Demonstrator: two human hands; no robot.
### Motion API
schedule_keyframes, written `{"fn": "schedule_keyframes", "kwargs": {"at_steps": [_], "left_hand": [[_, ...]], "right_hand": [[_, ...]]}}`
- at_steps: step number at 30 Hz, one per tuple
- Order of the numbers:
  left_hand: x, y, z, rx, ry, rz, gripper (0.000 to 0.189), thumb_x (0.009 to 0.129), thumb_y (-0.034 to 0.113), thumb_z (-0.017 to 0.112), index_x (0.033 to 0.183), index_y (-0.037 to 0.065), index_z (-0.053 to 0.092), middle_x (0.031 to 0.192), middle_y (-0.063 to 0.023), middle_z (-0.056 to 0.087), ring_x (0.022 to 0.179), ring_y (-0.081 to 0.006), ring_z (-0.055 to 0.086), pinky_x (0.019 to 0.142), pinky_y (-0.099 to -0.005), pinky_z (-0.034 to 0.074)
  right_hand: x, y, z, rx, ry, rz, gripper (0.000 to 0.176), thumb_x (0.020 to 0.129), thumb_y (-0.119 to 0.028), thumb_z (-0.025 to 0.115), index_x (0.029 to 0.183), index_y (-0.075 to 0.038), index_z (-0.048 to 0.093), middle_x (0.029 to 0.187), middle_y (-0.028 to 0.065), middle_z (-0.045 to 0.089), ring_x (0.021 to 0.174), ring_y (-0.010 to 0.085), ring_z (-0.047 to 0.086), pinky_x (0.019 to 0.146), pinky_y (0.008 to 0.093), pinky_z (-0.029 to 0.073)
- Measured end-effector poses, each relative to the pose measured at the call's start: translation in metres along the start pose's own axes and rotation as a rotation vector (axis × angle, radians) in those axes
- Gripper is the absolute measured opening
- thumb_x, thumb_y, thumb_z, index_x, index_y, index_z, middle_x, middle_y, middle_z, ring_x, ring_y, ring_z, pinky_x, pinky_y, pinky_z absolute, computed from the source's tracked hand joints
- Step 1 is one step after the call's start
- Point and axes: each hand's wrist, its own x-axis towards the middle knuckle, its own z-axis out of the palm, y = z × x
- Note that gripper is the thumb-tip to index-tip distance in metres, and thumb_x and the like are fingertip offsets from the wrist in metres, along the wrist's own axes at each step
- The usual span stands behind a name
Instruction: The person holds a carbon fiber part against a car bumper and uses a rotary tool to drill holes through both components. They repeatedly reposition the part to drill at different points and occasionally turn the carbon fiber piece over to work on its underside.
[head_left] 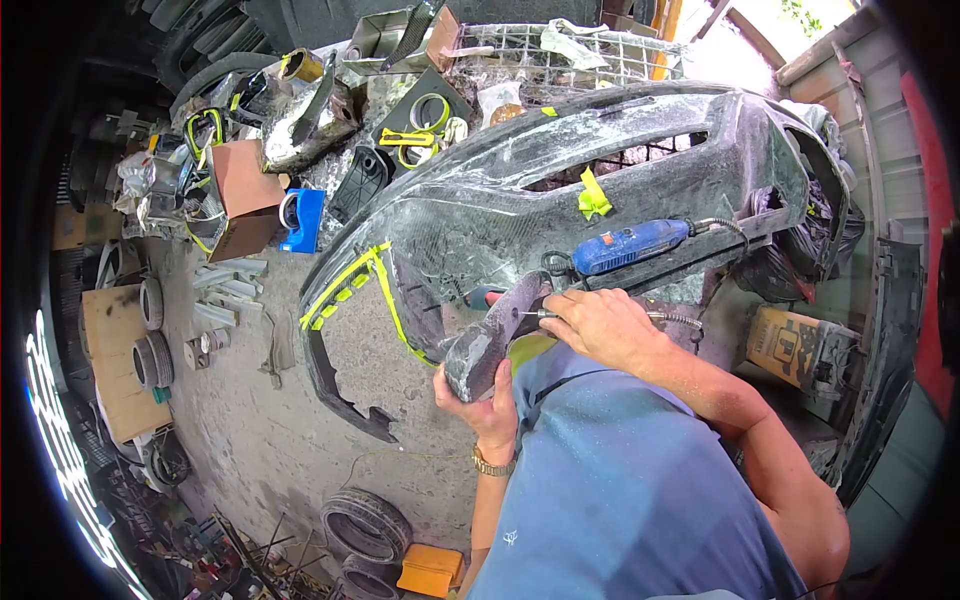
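My left hand (484,410) wraps round the lower end of a dark, dusty curved piece (488,335), in front of my body. A slim rotary tool handpiece (546,313) sits in the closed fingers of my right hand (612,328). Its thin tip points at the face of the dark piece. From behind that hand runs a flexible metal shaft (676,319). On the large dark bumper (470,225) lies a blue rotary tool body (632,247). Yellow-green material (530,347) shows behind the curved piece.
Yellow tape strips (383,290) mark the bumper's left side. Beyond it are a yellow cutter (407,139), a tape roll (431,112), a blue tape dispenser (303,220) and a cardboard box (247,190). Tyres (366,525) and an orange block (431,570) lie on the floor.
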Motion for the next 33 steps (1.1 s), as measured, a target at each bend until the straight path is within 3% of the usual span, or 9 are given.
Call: {"fn": "schedule_keyframes", "kwargs": {"at_steps": [15, 22, 27, 31, 33], "left_hand": [[-0.004, -0.005, 0.002, -0.099, 0.022, 0.023, 0.077, 0.085, 0.007, 0.076, 0.139, 0.005, 0.021, 0.129, -0.0161, 0.039, 0.112, -0.0242, 0.052, 0.095, -0.0361, 0.049], [-0.011, -0.009, 0.002, -0.051, 0.065, 0.044, 0.08, 0.083, 0.012, 0.079, 0.138, 0.005, 0.021, 0.128, -0.0165, 0.039, 0.113, -0.0248, 0.052, 0.095, -0.036, 0.049], [-0.024, -0.018, -0.004, -0.147, 0.089, -0.08, 0.081, 0.081, 0.01, 0.081, 0.136, 0.004, 0.023, 0.126, -0.0155, 0.041, 0.112, -0.025, 0.052, 0.095, -0.0358, 0.049], [-0.029, -0.02, -0.006, -0.086, 0.103, -0.056, 0.078, 0.078, 0.009, 0.083, 0.132, 0.004, 0.027, 0.123, -0.0145, 0.044, 0.109, -0.024, 0.053, 0.094, -0.0352, 0.049], [-0.033, -0.014, -0.006, -0.131, 0.123, -0.167, 0.075, 0.076, 0.008, 0.085, 0.127, 0.004, 0.031, 0.12, -0.013, 0.046, 0.107, -0.0226, 0.054, 0.093, -0.0352, 0.049]], "right_hand": [[-0.003, -0.001, -0.003, 0.083, -0.037, 0.042, 0.03, 0.096, -0.031, 0.054, 0.107, -0.004, 0.062, 0.095, 0.0159, 0.069, 0.084, 0.0378, 0.068, 0.072, 0.0488, 0.054], [-0.007, -0.003, 0.002, 0.095, -0.048, 0.054, 0.028, 0.096, -0.031, 0.054, 0.102, -0.004, 0.061, 0.091, 0.0169, 0.069, 0.083, 0.0381, 0.068, 0.071, 0.0499, 0.054], [-0.014, -0.002, -0.002, 0.105, -0.053, 0.089, 0.031, 0.096, -0.033, 0.056, 0.105, -0.004, 0.063, 0.085, 0.0176, 0.068, 0.082, 0.0384, 0.067, 0.07, 0.0497, 0.052], [-0.021, 0.001, 0.01, 0.083, -0.065, 0.075, 0.031, 0.096, -0.033, 0.055, 0.105, -0.004, 0.063, 0.084, 0.0183, 0.068, 0.081, 0.0385, 0.067, 0.07, 0.0507, 0.052], [-0.022, -0.001, 0.012, 0.096, -0.043, 0.088, 0.032, 0.097, -0.033, 0.054, 0.106, -0.003, 0.061, 0.083, 0.0187, 0.068, 0.08, 0.0393, 0.067, 0.07, 0.0508, 0.052]]}}
